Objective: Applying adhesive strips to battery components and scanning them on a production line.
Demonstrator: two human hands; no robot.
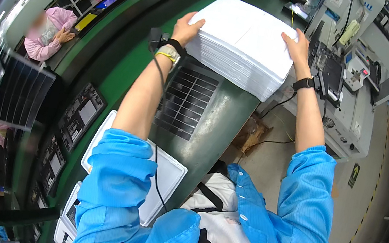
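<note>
A tall stack of white trays [246, 42] stands on the green workbench [120, 73] in front of me. My left hand [187, 27] grips the stack's left edge, fingers curled over the top tray. My right hand [296, 48] holds the stack's right edge the same way. Both arms wear blue sleeves; a wrist strap with a coiled cord sits on my left wrist and a black watch on my right. Below the stack lies a dark gridded panel [185, 102] on a grey mat.
Flat white trays [164, 178] lie near my left elbow, with black trays of parts [80, 112] along the bench's left. A grey machine [349, 91] stands to the right. Two people in pink coats [49, 35] work at the far left. A cardboard box [251, 133] sits on the floor.
</note>
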